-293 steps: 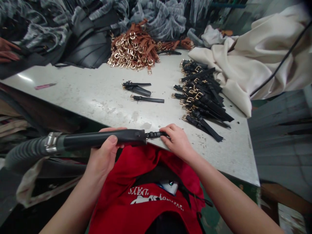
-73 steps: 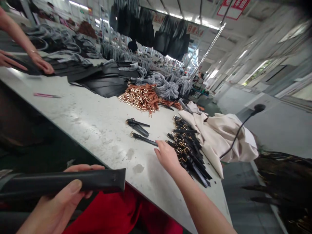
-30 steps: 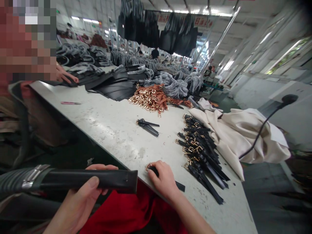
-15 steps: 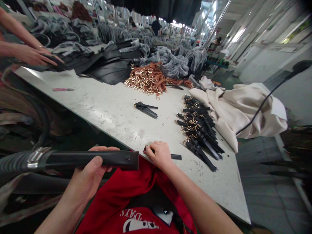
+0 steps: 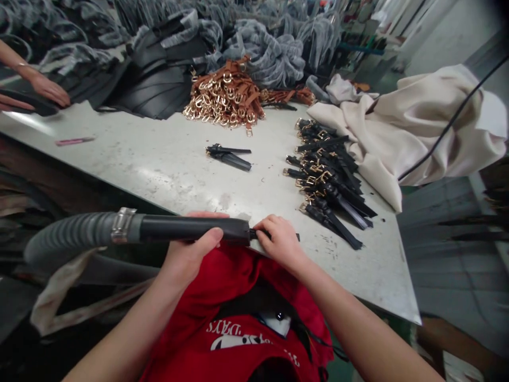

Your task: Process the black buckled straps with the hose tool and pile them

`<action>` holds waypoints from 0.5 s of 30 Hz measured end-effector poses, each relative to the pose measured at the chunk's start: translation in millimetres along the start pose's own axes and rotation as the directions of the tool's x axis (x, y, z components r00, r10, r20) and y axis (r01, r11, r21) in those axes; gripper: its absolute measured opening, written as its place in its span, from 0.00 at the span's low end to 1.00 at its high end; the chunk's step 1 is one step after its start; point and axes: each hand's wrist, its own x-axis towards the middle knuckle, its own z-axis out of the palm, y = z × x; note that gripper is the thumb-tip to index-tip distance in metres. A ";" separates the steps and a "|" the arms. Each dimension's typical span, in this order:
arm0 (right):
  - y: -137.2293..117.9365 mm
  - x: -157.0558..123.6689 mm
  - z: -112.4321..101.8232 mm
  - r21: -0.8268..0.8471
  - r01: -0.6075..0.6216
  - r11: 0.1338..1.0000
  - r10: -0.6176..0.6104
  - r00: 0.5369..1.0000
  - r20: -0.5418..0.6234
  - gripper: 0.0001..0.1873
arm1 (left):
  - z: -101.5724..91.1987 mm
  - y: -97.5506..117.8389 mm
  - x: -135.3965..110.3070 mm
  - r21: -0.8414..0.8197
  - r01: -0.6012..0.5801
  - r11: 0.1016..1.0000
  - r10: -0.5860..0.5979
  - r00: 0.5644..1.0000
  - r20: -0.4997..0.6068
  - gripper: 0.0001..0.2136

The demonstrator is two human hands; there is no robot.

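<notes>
My left hand [image 5: 191, 252] is wrapped round a black hose nozzle [image 5: 178, 228], joined by a metal clamp to a grey ribbed hose [image 5: 75, 233]. At the nozzle's flat mouth, my right hand [image 5: 280, 239] pinches a short black strap [image 5: 298, 237]; the strap's tail shows past my fingers, and most of it is hidden. Its near end lies at or just inside the mouth; I cannot tell which. A small bundle of black straps [image 5: 230, 157] lies on the table [image 5: 167, 175] beyond my hands. To the right is a pile of black buckled straps [image 5: 326, 175].
Brown straps with gold buckles [image 5: 226, 98] are heaped at the back, beside black leather pieces [image 5: 159, 79] and wrapped grey handles [image 5: 266, 53]. Beige cloth [image 5: 429, 127] covers the right corner. A pink pen [image 5: 75, 141] lies left, near another person's hand [image 5: 50, 89].
The nozzle in my left hand has moved right, up to my right hand and the strap. My view has tilted down. The other person's hands have shifted.
</notes>
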 end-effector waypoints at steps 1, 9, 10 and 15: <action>-0.4 0.6 0.2 0.001 0.000 1.000 0.000 1.000 0.003 0.09 | 1.4 -1.8 2.2 0.017 -0.012 1.000 0.011 0.999 0.038 0.10; 0.0 0.1 0.5 -0.003 0.007 1.000 -0.007 1.000 -0.003 0.08 | 0.1 -1.3 3.2 0.028 -0.040 0.999 0.039 0.998 0.046 0.11; -0.2 0.0 0.3 -0.003 0.005 1.000 -0.005 1.000 0.000 0.08 | -0.4 -1.0 2.9 0.028 -0.027 0.999 0.026 0.998 0.052 0.11; -1.4 0.4 -0.6 -0.009 0.004 1.000 -0.004 1.000 0.016 0.08 | -1.6 -1.5 -0.2 0.007 -0.010 1.000 0.010 1.000 -0.008 0.12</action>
